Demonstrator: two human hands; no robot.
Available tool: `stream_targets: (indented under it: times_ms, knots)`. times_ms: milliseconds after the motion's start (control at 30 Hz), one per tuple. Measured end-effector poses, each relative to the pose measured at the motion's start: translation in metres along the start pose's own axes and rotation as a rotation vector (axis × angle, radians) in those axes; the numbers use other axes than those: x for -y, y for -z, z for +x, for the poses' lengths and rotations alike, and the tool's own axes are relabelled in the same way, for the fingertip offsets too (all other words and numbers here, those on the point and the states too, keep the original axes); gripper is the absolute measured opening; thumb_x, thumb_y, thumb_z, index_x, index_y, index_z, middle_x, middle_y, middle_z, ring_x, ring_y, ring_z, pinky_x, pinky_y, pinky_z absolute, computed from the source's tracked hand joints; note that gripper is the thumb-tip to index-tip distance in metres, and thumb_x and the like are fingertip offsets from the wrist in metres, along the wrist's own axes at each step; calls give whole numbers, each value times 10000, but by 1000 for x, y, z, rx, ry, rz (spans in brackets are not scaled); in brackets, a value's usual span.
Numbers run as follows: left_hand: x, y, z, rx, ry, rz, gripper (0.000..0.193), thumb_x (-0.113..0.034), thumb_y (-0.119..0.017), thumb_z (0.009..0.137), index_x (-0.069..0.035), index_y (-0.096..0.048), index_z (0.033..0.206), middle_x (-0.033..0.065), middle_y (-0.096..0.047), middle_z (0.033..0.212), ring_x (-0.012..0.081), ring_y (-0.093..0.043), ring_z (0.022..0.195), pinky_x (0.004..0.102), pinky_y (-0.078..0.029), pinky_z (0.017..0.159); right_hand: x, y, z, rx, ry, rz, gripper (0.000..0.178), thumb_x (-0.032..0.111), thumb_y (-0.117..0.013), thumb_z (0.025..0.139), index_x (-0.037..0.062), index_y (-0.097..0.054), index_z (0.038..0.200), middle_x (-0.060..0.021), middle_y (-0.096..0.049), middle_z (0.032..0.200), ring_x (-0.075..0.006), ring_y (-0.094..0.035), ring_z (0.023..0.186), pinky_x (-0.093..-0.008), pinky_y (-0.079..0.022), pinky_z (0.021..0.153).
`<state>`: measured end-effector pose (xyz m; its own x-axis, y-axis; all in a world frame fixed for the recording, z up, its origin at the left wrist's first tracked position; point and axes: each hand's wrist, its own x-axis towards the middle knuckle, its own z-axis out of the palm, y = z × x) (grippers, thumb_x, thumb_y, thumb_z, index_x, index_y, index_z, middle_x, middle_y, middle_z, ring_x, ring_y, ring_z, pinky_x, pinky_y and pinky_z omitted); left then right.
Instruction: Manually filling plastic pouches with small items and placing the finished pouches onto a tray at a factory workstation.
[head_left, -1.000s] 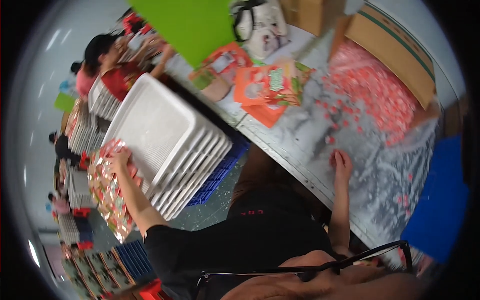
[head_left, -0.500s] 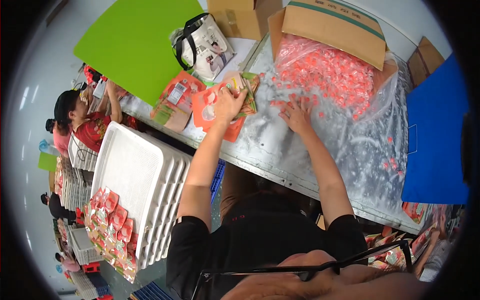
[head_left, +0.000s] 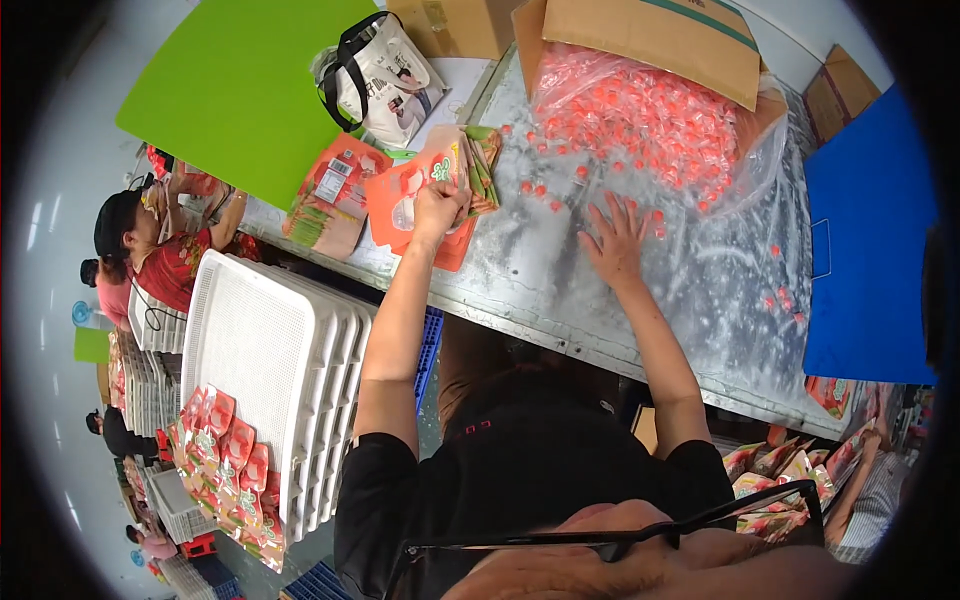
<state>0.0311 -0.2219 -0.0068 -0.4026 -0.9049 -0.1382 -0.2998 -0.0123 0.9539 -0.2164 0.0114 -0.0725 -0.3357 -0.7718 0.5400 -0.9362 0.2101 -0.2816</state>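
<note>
My left hand [head_left: 438,210] is closed, its curled fingers gripping the edge of a red pouch [head_left: 408,190] on a pile at the table's left side. Green and brown printed pouches [head_left: 483,165] lie against that pile. Over the metal tabletop, my right hand [head_left: 615,240] has its fingers spread and holds nothing. Small red pieces in clear wrappers [head_left: 541,190] lie scattered to its left, and a few touch or sit just beside its fingers on the right. Beyond it, a large heap of wrapped red pieces [head_left: 640,125] spills from a lined cardboard box [head_left: 660,35].
Another pouch stack [head_left: 338,190] lies left of my left hand, below a white tote bag [head_left: 390,85]. A green board [head_left: 240,90] stands behind. Stacked white trays [head_left: 250,330] with filled pouches [head_left: 225,450] stand at the left; a blue bin [head_left: 870,240] is at the right. Co-workers sit at the far left.
My right hand has moved a little right and nearer me, away from several red pieces. The fingers of my left hand have curled in at the pouch. The whole view has shifted slightly.
</note>
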Motion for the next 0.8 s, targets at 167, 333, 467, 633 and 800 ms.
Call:
stream_targets:
  times_ms: [167, 333, 467, 633, 800]
  knots:
    - [-35, -18, -89, 163, -138, 307, 191, -94, -763, 790, -1, -612, 720, 51, -627, 612, 101, -579, 542, 275, -444, 503, 76, 37, 6, -133, 358, 306, 481, 178, -739, 795, 113, -624, 1258, -71, -532, 1387, -309, -433, 1349, -554, -250, 1152]
    - [-28, -26, -144, 492, 41, -133, 193, -2, -701, 867, -44, -574, 728, 4, -571, 609, 60, -523, 523, 226, -380, 459, 106, 40, -18, -130, 475, 479, 354, 89, -733, 766, 75, -669, 1114, -57, -612, 1204, -238, -571, 1175, -469, -389, 1084]
    - [-17, -33, -162, 314, 316, -383, 208, -64, -672, 895, -71, -566, 716, -28, -510, 590, 19, -448, 494, 198, -320, 428, 109, 47, -32, -69, 457, 528, 232, 118, -760, 755, 51, -648, 947, -56, -646, 1056, -246, -608, 1049, -440, -463, 971]
    - [22, -51, -163, 228, 32, -190, 140, -19, -635, 849, -28, -609, 713, -20, -557, 620, 49, -490, 532, 226, -357, 459, 118, 53, -33, 115, 395, 734, 204, 107, -752, 742, 49, -650, 910, -76, -652, 922, -275, -633, 907, -408, -496, 859]
    - [-23, -59, -174, 128, -264, 268, 108, -53, -644, 808, 16, -609, 732, 124, -623, 664, 203, -591, 560, 353, -451, 541, 110, 46, -37, 323, 378, 902, 223, 84, -733, 735, 55, -652, 941, -96, -665, 886, -313, -648, 840, -404, -517, 780]
